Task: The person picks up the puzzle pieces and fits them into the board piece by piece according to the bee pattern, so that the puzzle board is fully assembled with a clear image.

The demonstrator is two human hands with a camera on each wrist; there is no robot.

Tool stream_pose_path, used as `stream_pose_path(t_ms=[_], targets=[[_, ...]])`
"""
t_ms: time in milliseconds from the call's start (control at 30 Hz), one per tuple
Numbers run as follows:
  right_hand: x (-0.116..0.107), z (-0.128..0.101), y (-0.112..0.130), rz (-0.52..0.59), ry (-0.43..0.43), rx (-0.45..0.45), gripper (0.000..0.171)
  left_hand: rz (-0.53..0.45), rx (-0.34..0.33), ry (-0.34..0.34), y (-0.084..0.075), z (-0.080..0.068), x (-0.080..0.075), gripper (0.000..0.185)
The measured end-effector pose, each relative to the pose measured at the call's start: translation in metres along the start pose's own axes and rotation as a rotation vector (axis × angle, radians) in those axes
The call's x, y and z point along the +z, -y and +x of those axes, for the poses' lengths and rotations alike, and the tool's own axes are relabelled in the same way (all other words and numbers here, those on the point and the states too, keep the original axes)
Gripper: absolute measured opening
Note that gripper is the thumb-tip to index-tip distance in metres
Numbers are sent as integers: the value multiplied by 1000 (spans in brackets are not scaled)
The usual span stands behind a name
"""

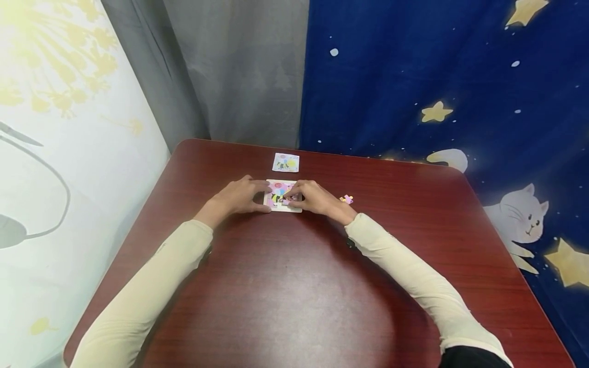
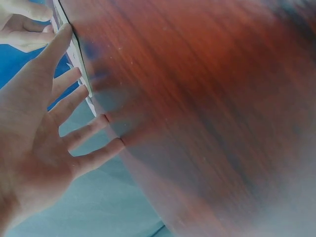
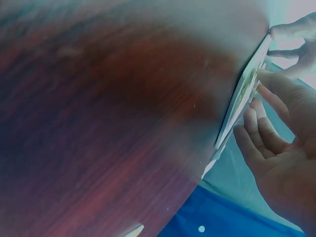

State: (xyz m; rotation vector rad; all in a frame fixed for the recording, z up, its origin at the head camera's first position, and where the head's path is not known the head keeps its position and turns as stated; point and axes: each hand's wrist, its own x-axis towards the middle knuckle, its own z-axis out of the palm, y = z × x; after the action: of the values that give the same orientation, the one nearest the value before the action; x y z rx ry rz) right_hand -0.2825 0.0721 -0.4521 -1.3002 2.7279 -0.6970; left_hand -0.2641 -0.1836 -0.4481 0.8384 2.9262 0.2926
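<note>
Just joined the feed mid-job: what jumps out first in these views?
Both hands meet over a small puzzle board at the middle of the dark red table: the left hand steadies its left edge with straight fingers, the right hand presses fingertips on its picture. A loose pink piece lies just right of the right hand, and a picture card lies beyond the board.

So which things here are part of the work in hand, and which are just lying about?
In the work:
puzzle board, steadied by the left hand
right hand, fingers pressing on the board
loose puzzle piece beside the right hand

Lying about:
picture card, farther back on the table
</note>
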Motion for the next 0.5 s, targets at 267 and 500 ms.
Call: stream_pose_path(t_ms=[267, 500], targets=[[6, 4, 5, 21, 17, -18, 22, 0, -4, -2, 2, 1, 2, 68], [7, 7, 6, 1, 35, -41, 19, -1, -7, 5, 2, 1, 1, 69]])
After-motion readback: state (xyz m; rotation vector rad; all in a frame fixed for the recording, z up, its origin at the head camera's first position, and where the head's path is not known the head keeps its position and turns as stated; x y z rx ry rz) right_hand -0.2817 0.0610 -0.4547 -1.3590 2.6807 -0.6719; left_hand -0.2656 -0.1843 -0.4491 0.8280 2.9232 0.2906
